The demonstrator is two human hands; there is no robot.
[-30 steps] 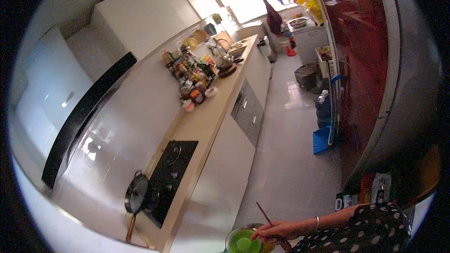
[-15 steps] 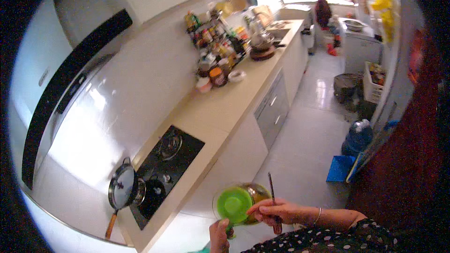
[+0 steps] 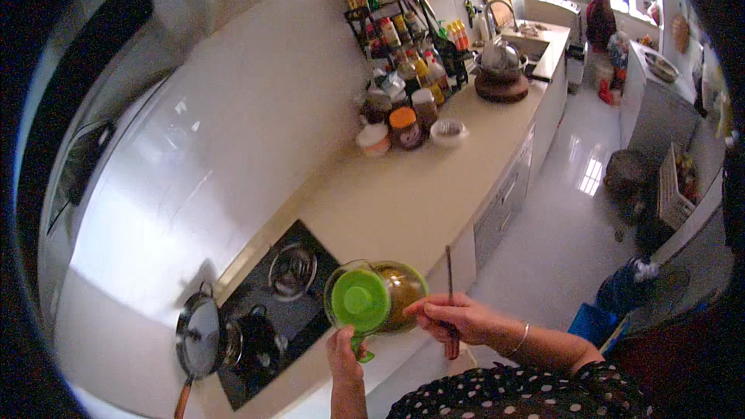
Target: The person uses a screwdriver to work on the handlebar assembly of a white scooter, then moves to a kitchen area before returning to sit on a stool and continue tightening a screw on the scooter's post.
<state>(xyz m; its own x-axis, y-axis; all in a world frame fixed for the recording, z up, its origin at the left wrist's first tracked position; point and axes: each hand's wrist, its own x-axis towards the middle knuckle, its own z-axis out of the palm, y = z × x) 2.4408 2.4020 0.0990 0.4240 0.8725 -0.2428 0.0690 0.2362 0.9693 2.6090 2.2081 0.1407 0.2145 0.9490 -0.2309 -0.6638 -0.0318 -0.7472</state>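
1. On my feed, the glass jug [image 3: 396, 299] and the thin dark stick [image 3: 449, 279] are both already in hand. Neither has been set down, and the round green lid [image 3: 359, 301] appears to be in place.
2. I see the left hand [image 3: 344, 353] closed around the jug's green handle [image 3: 362, 354], holding the jug in front of the near edge of the table [image 3: 388, 206], close to the stove [image 3: 303, 314].
3. The right hand [image 3: 459, 320] grips the stick, which stands roughly upright with its thicker reddish end down. Its fingertips reach toward the jug's right side; I cannot tell whether they touch the glass.
4. Amber-brown contents show through the jug beside the lid. I cannot make out how full it is, nor whether all of it is liquid.
5. Left of the stove I find a dark pan [image 3: 203, 339] with a wooden handle; whether anything is inside, I can't tell.
6. Farther along the table I see a jar with an orange lid [image 3: 404, 127], dark inside, next to a small white bowl [image 3: 448, 133] with something greyish in it. Behind them, a rack [image 3: 357, 22] holds bottles and jars of many colours.
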